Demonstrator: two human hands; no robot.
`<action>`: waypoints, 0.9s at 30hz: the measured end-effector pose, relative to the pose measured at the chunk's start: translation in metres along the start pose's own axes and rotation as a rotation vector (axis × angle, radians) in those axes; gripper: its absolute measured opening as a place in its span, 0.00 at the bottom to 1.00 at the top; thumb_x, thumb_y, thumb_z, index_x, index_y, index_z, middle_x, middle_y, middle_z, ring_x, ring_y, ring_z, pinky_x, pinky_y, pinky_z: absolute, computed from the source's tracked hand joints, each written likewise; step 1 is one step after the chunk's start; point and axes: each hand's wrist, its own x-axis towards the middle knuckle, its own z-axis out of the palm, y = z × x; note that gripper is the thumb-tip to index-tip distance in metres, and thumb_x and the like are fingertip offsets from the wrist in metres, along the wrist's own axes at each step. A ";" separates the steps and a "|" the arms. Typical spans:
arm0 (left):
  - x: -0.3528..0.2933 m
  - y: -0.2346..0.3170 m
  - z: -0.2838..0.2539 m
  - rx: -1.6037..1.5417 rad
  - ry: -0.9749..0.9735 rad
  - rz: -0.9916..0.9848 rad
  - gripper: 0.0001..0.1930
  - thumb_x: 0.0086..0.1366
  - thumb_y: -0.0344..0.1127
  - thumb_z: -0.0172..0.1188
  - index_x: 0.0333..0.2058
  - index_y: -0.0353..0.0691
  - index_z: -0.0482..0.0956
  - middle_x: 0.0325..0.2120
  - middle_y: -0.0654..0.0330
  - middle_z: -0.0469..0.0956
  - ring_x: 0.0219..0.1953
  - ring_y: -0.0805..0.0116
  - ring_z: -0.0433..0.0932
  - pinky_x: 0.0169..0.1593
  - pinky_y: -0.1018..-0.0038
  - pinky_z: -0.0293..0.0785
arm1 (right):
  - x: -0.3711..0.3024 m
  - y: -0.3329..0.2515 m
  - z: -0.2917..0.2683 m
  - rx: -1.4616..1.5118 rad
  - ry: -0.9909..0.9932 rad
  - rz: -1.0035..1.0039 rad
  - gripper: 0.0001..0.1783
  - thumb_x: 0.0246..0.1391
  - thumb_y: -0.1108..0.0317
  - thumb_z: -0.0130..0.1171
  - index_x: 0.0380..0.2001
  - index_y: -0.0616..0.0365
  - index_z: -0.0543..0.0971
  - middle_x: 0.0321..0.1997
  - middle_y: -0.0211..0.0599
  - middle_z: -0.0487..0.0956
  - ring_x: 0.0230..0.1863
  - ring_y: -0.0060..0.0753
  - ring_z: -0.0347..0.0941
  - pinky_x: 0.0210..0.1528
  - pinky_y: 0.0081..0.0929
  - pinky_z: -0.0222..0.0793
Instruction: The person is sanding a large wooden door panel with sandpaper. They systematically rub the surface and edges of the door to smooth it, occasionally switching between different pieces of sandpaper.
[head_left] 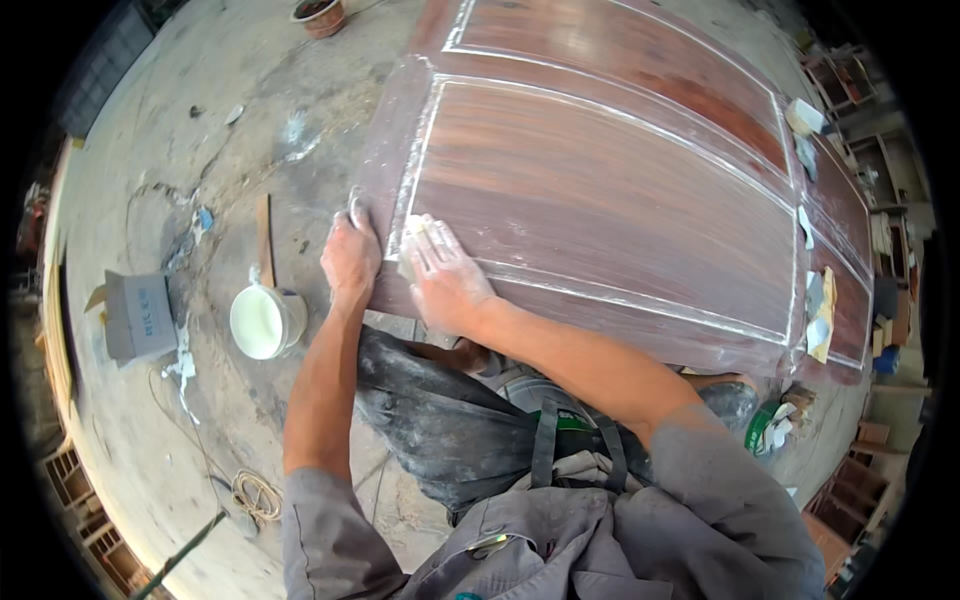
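Observation:
A large reddish-brown wooden panel (600, 210), like a door with raised frames, lies in front of me. White dust or filler lines its frame grooves. My left hand (351, 252) is closed round the panel's near left edge, its fingertips whitened. My right hand (450, 280) lies with stretched fingers on the lower left corner of the middle field, pressing a pale piece that looks like sandpaper (407, 256) against the wood. Most of that piece is hidden under the fingers and palm. White powder coats the right fingers.
Left on the concrete floor stand a white bucket (268, 322) of pale liquid, a wooden stick (264, 235) and an open carton (140, 318). A coiled cord (257, 497) lies lower left. A white block (804, 117) and paper scraps (822, 318) rest on the panel's right side.

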 end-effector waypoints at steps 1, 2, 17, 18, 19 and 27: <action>0.000 0.005 0.014 -0.003 0.006 -0.005 0.30 0.77 0.56 0.39 0.50 0.32 0.77 0.43 0.35 0.82 0.47 0.34 0.81 0.53 0.46 0.74 | 0.006 0.000 0.008 -0.002 0.008 0.014 0.38 0.60 0.59 0.50 0.67 0.78 0.63 0.74 0.66 0.60 0.78 0.60 0.50 0.80 0.49 0.41; -0.001 0.007 0.023 -0.022 0.005 0.009 0.32 0.77 0.59 0.39 0.50 0.32 0.78 0.43 0.35 0.82 0.48 0.34 0.80 0.53 0.46 0.73 | -0.001 0.006 0.010 -0.117 0.023 0.000 0.39 0.61 0.56 0.50 0.68 0.77 0.63 0.75 0.64 0.59 0.78 0.58 0.51 0.80 0.48 0.42; 0.012 -0.034 0.022 0.022 0.097 0.188 0.38 0.77 0.64 0.35 0.61 0.36 0.76 0.54 0.38 0.79 0.57 0.37 0.75 0.61 0.52 0.69 | -0.516 0.315 -0.177 -0.174 0.184 1.175 0.32 0.66 0.67 0.45 0.69 0.73 0.60 0.73 0.67 0.60 0.76 0.65 0.53 0.78 0.46 0.48; 0.019 -0.040 0.019 0.026 0.097 0.177 0.38 0.77 0.64 0.35 0.61 0.36 0.76 0.55 0.38 0.78 0.58 0.37 0.75 0.61 0.52 0.69 | -0.517 0.321 -0.194 -0.081 0.174 1.225 0.32 0.66 0.68 0.45 0.69 0.73 0.61 0.73 0.68 0.61 0.75 0.66 0.54 0.78 0.46 0.49; 0.025 -0.047 0.015 0.029 0.095 0.168 0.38 0.77 0.64 0.35 0.61 0.37 0.76 0.56 0.39 0.78 0.59 0.38 0.75 0.61 0.53 0.69 | -0.516 0.321 -0.204 0.012 0.163 1.275 0.31 0.66 0.68 0.45 0.69 0.73 0.61 0.72 0.69 0.61 0.74 0.67 0.55 0.77 0.46 0.50; 0.042 -0.070 0.024 0.047 0.094 0.187 0.36 0.79 0.59 0.35 0.60 0.31 0.77 0.57 0.40 0.78 0.60 0.40 0.75 0.63 0.56 0.69 | -0.445 0.193 -0.127 -0.191 0.220 0.898 0.34 0.65 0.67 0.47 0.71 0.70 0.59 0.75 0.63 0.57 0.78 0.66 0.48 0.80 0.53 0.41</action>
